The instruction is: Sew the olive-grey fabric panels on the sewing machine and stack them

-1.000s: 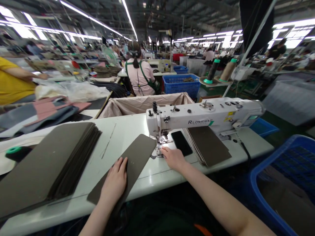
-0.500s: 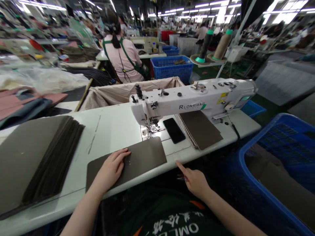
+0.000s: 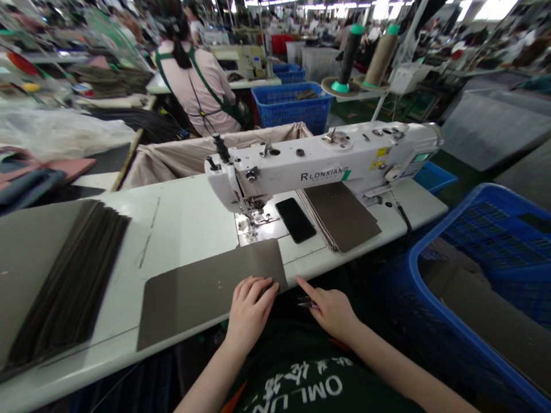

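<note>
Stack of panels point(image 3: 64, 281) at 9 o'clock runs off the left edge of view; blue basket point(image 3: 414, 264) at 4 o'clock cut off on the right. Second stack point(image 3: 344, 218) at 3 o'clock, far end hidden behind the sewing machine point(image 3: 279, 172) arm. Background workers blurry.

Gray-brown panel point(image 3: 185, 298) lies flat on the tabletop point(image 3: 176, 218) at 7 o'clock, along the front edge, just below the needle area; near right corner covered by fingers. Left hand point(image 3: 251, 310), 6 to 7 o'clock: fingers loosely bent, close together, touching that corner; can't tell if it pinches or only presses. Right hand point(image 3: 336, 310), 5 o'clock: index extended to the tabletop edge, contact unclear; other fingers curled around thread snips point(image 3: 306, 303), mostly hidden, only blades poking out. Hands apart from each other. Black phone point(image 3: 295, 221) near center, screen dark.
</note>
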A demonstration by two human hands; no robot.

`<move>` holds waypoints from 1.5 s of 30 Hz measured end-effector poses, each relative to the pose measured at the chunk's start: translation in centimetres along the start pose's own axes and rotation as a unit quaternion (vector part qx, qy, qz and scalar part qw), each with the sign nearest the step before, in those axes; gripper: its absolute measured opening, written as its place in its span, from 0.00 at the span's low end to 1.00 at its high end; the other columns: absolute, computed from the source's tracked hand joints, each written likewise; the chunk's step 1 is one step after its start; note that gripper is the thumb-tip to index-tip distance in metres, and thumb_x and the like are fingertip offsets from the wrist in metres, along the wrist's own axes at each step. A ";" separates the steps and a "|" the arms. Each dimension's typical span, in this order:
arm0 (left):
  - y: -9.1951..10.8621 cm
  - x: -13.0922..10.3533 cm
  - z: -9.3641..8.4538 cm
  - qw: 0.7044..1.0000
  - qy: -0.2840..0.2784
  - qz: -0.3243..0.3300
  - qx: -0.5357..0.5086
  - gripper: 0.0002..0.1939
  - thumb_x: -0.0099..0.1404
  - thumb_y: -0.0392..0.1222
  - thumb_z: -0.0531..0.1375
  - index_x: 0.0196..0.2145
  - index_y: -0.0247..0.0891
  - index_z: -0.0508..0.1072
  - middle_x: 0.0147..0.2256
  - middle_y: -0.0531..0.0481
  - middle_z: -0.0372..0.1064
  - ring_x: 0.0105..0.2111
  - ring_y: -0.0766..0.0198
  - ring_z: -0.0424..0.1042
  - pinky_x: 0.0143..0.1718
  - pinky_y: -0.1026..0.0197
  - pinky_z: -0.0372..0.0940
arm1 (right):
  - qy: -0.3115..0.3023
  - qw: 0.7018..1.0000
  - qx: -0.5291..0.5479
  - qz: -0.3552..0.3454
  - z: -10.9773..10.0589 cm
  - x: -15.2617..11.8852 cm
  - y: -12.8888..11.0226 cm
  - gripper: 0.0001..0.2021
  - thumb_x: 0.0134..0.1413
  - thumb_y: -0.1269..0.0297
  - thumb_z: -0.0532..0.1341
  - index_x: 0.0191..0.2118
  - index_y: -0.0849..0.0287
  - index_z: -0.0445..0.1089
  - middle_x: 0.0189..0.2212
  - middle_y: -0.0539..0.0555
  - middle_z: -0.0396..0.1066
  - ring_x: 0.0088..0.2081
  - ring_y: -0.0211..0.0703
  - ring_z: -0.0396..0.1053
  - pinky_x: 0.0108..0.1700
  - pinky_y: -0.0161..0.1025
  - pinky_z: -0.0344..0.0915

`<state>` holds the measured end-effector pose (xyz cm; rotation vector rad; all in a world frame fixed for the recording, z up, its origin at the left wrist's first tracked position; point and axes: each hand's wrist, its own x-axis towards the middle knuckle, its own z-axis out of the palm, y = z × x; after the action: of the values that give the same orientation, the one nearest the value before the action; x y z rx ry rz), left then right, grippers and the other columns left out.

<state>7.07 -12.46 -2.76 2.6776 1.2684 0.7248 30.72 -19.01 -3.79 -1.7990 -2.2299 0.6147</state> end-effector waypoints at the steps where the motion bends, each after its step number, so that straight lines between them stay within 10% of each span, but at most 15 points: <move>1: 0.0 0.1 0.0 1.000 0.007 0.001 -0.003 0.13 0.68 0.37 0.57 0.47 0.48 0.73 0.47 0.48 0.72 0.50 0.52 0.68 0.55 0.42 0.61 | -0.012 0.999 -0.030 -0.007 0.4 0.1 0.2 0.36 0.58 0.68 0.54 0.69 0.49 0.41 0.35 0.51 0.74 0.33 0.43 0.71 0.37 0.37 0.62; 10: 0.6 0.7 0.1 0.999 -0.012 -0.014 -0.046 0.08 0.69 0.39 0.56 0.41 0.46 0.75 0.42 0.48 0.72 0.43 0.55 0.68 0.46 0.49 0.64 | -0.031 0.999 0.037 0.012 0.5 -0.8 0.5 0.14 0.63 0.60 0.54 0.52 0.55 0.66 0.39 0.52 0.74 0.37 0.42 0.71 0.39 0.36 0.60; 31: 0.5 0.4 -1.7 0.993 -0.034 0.034 -0.108 0.07 0.67 0.39 0.57 0.38 0.43 0.75 0.41 0.45 0.67 0.47 0.55 0.66 0.55 0.45 0.60 | 0.044 0.991 0.117 0.055 0.6 2.4 -3.3 0.13 0.69 0.59 0.46 0.38 0.56 0.63 0.29 0.50 0.72 0.30 0.40 0.71 0.31 0.34 0.56; 35: -3.2 0.6 -5.3 0.983 -0.127 0.065 -0.119 0.11 0.67 0.46 0.56 0.31 0.42 0.75 0.52 0.47 0.66 0.55 0.52 0.63 0.59 0.47 0.57 | 0.073 0.983 0.155 0.061 -0.1 2.1 -2.9 0.12 0.67 0.55 0.50 0.43 0.56 0.65 0.29 0.49 0.72 0.30 0.40 0.71 0.31 0.33 0.59; 39: -9.7 1.0 -7.1 0.991 -0.089 -0.097 0.019 0.25 0.66 0.56 0.54 0.57 0.44 0.66 0.61 0.43 0.57 0.59 0.47 0.59 0.60 0.45 0.54 | 0.070 0.986 0.153 0.007 -0.8 2.4 -3.0 0.23 0.62 0.56 0.57 0.61 0.52 0.57 0.36 0.50 0.75 0.35 0.42 0.74 0.38 0.34 0.63; 42: -12.6 1.2 -7.5 0.976 -0.115 -0.154 0.103 0.42 0.58 0.65 0.58 0.62 0.37 0.58 0.54 0.36 0.63 0.54 0.41 0.63 0.56 0.41 0.55 | 0.044 0.996 0.075 -0.029 -0.5 3.1 -3.3 0.31 0.58 0.65 0.58 0.66 0.50 0.51 0.37 0.51 0.77 0.35 0.43 0.74 0.38 0.35 0.64; 45: -12.3 1.1 -8.4 0.967 -0.165 -0.178 0.083 0.30 0.59 0.63 0.58 0.50 0.37 0.69 0.42 0.41 0.68 0.43 0.47 0.69 0.47 0.49 0.63 | 0.045 0.997 0.046 -0.030 0.4 3.5 -3.3 0.36 0.53 0.72 0.57 0.67 0.50 0.49 0.37 0.51 0.77 0.33 0.44 0.74 0.36 0.36 0.65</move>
<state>-4.87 -4.61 1.61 2.4390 1.7013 0.1262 26.88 -16.20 -3.00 -1.6755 -2.1515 0.6026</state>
